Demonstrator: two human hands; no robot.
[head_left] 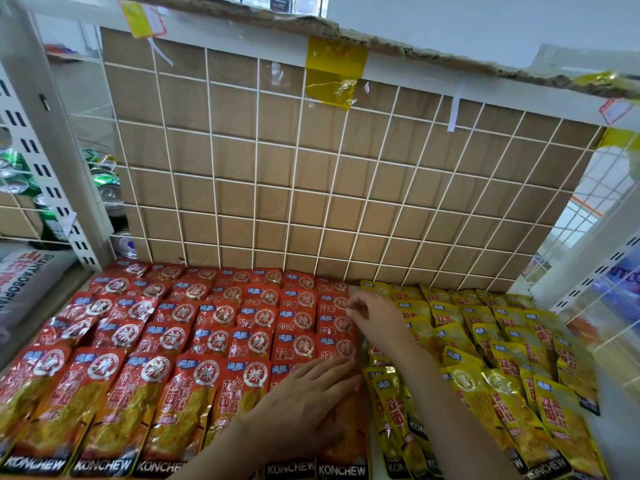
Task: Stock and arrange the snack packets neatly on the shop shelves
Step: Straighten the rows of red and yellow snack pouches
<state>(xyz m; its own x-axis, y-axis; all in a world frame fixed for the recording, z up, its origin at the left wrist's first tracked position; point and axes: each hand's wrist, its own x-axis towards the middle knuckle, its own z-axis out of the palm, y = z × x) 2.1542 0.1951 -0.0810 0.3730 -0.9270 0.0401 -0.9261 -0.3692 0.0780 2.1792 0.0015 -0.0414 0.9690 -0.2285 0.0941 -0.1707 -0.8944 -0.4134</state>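
— Snack packets [214, 341], handling?
— Light, floppy, slick foil, by the look; best taken by a sealed top edge, then pressed flat to settle.
— Location?
— Lying in overlapped rows on the shelf [616, 445]: red packets [173, 341] left, yellow packets [485, 341] right, against the cardboard-backed wire grid [277, 168].
— Hands?
— Left hand [304, 407] flat, fingers straight, pressing the front red row. Right hand [377, 317] curled, fingertips [353, 306] seemingly pinching a rear red packet's edge.
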